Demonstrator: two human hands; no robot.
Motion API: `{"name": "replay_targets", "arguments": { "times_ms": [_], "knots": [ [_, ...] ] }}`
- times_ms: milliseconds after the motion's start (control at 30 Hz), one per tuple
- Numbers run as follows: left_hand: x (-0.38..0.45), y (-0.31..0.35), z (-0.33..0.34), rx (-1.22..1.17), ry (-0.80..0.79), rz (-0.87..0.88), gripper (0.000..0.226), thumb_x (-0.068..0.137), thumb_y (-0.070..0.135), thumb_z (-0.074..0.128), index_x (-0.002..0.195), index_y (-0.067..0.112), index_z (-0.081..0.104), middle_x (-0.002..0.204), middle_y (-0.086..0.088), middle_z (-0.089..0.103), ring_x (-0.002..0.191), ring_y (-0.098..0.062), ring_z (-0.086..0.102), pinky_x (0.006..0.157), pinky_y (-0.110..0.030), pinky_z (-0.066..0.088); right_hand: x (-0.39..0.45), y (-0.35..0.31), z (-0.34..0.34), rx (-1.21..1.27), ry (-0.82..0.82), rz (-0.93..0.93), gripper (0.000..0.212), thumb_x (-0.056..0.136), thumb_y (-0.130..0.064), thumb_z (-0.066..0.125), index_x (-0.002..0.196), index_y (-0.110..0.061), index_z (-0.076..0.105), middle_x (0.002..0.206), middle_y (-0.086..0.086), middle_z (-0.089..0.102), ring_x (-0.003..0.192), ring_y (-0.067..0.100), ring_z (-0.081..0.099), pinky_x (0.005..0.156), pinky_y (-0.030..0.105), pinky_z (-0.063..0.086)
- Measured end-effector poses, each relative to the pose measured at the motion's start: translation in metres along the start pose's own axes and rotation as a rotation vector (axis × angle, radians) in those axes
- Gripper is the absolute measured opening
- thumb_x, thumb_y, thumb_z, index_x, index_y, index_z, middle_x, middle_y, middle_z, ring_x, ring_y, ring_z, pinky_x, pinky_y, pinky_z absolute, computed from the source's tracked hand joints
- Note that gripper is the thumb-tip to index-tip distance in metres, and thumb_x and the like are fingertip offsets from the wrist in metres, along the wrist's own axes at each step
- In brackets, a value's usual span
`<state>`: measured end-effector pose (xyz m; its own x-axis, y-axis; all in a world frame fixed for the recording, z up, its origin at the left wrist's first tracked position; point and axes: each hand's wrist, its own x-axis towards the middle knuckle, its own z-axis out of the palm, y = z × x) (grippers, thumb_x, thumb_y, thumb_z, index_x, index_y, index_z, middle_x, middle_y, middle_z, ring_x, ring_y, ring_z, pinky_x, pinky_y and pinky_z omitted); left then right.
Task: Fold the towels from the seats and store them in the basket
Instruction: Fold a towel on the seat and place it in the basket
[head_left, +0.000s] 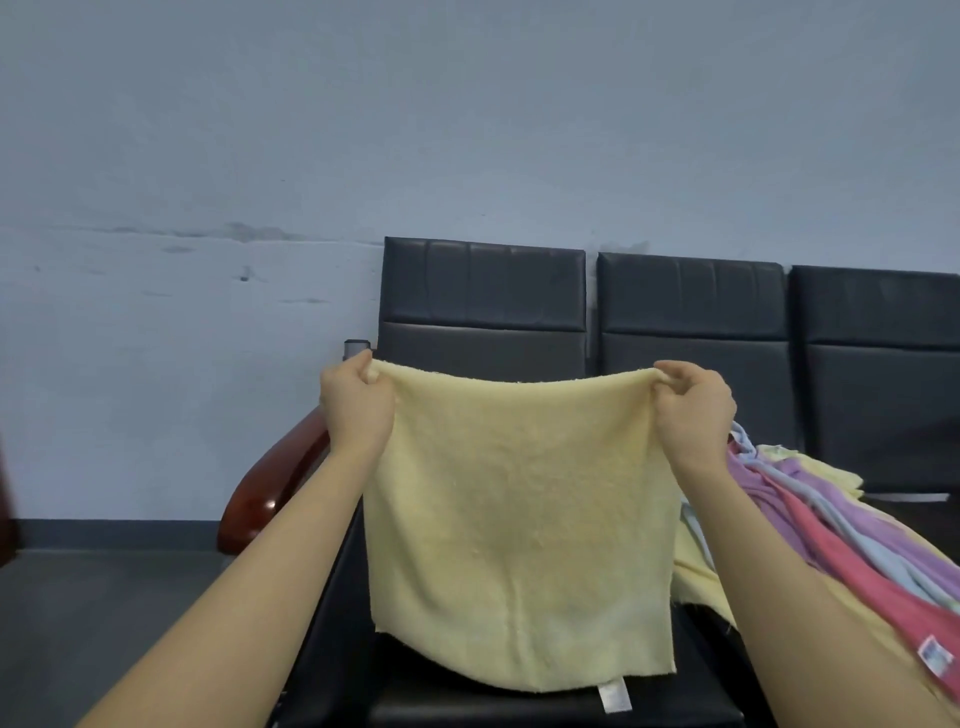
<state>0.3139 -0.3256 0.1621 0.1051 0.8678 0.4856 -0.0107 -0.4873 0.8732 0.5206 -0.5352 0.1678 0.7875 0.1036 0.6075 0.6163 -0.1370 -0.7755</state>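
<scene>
We hold a pale yellow towel (519, 525) up in front of us, stretched out flat between both hands. Our left hand (358, 402) pinches the top left corner, fingers curled over the hem with the thumb tucked behind the cloth. Our right hand (693, 402) pinches the top right corner the same way, fingertips bunching the edge into a small fold. The top edge sags a little in the middle between the two grips. The towel hangs straight down over the nearest black seat (519, 706), its lower edge draping onto the cushion, and a small white label (614, 695) dangles from the bottom hem.

Behind the towel we see the padded black backrest (483, 291) of that seat, and to the right two more backrests of the same row against a grey-blue wall (363, 130). At the left end of the row a curved reddish-brown wooden armrest (270, 488) rises beside our left forearm.

To the right, on the next seat, lies a loose heap of towels (810, 514): we make out pink, lilac, light blue and pale yellow ones tangled together, partly hidden by our right forearm. The pink one carries a small printed tag (933, 650) near the right edge of the view. The floor (104, 597) on the left is dark grey. The basket does not show in this view.
</scene>
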Motion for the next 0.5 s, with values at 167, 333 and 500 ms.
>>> {"name": "replay_targets", "arguments": {
  "times_ms": [167, 333, 500],
  "knots": [
    [0.014, -0.029, 0.007, 0.355, -0.082, 0.112, 0.039, 0.093, 0.005, 0.047, 0.131, 0.006, 0.054, 0.125, -0.017, 0.053, 0.109, -0.033, 0.055, 0.098, -0.042, 0.044, -0.004, 0.02, 0.008, -0.072, 0.046, -0.007, 0.014, 0.092, -0.015, 0.059, 0.097, -0.012, 0.071, 0.108, 0.001, 0.05, 0.104, 0.022, 0.052, 0.079, 0.026, 0.037],
    [0.005, -0.055, 0.001, 0.678, -0.002, 0.244, 0.022, 0.096, 0.025, 0.053, 0.102, 0.013, 0.071, 0.108, -0.008, 0.059, 0.106, -0.027, 0.047, 0.091, -0.035, 0.028, -0.023, 0.044, 0.021, -0.215, 0.018, 0.03, 0.013, 0.092, -0.018, 0.06, 0.095, -0.011, 0.07, 0.103, -0.001, 0.041, 0.09, 0.019, 0.047, 0.07, 0.031, 0.038],
    [-0.006, -0.09, 0.005, 0.61, -0.042, 0.189, 0.017, 0.095, 0.026, 0.054, 0.092, 0.013, 0.065, 0.101, -0.004, 0.059, 0.084, -0.018, 0.054, 0.07, -0.031, 0.038, -0.039, 0.079, 0.036, -0.183, -0.031, 0.117, 0.018, 0.092, -0.018, 0.055, 0.089, -0.008, 0.07, 0.089, 0.007, 0.065, 0.075, 0.019, 0.052, 0.061, 0.03, 0.035]
  ]
}}
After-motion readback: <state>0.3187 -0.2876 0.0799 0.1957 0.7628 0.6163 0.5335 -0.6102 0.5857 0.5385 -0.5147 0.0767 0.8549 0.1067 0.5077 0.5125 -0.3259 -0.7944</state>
